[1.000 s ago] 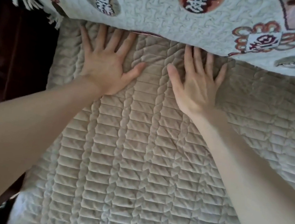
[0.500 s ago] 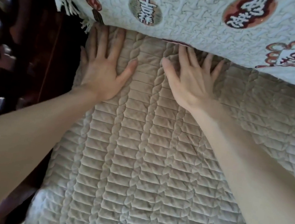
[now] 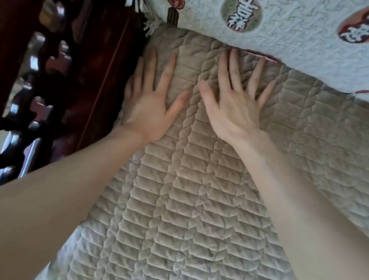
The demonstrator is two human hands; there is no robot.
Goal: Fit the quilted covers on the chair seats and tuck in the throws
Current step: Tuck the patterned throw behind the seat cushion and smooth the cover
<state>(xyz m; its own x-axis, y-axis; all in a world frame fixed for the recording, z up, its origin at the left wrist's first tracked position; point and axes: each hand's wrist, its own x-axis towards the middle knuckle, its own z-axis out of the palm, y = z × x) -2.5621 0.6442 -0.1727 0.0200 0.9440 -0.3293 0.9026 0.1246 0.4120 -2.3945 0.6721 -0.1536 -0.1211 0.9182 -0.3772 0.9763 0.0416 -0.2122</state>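
My left hand [image 3: 150,109] and right hand [image 3: 233,104] lie flat, fingers spread, pressing the cover [image 3: 192,212] at the seat's back corner, beside the wooden arm [image 3: 49,49]. The cover looks fitted here; the throw [image 3: 301,25] overhangs it, seemingly untucked
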